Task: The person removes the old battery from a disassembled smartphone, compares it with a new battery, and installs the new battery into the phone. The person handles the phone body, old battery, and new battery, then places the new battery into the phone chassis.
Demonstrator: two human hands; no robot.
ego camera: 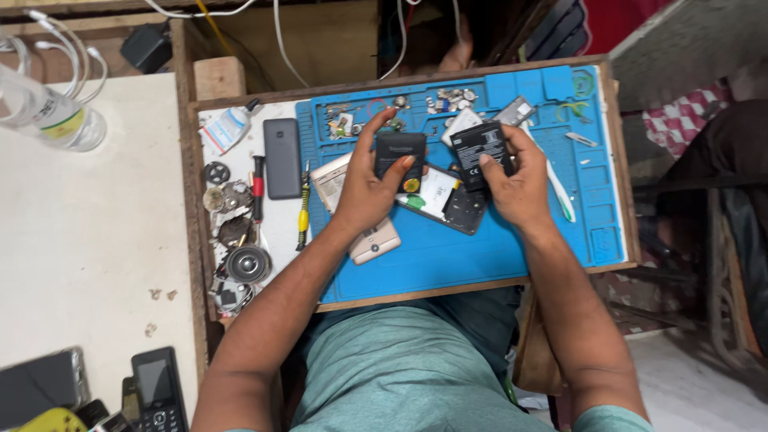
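— Two black battery packs are being held up over the blue mat, one in each of our hands. Are we seeing that right?

— Yes. Our left hand is closing its grip around the left battery, fingers behind it and the thumb across its near face. Our right hand is gripping the right battery the same way, thumb pressing on its front.

— How are they lying against each other?

— They are sitting side by side, near but not touching. Each long axis is running roughly far to near, the right one tilting a little. Each pack is lying just far of its own palm.

— And under them?

— An opened phone is lying on the mat, just near of both packs and between our hands; our right hand is looking slightly nearer to it. A pale phone back cover is resting under our left wrist.

— Anything else on the worktop?

— A dark power bank and a yellow-handled screwdriver are lying to the left, and small screws are scattering along the mat's far edge.
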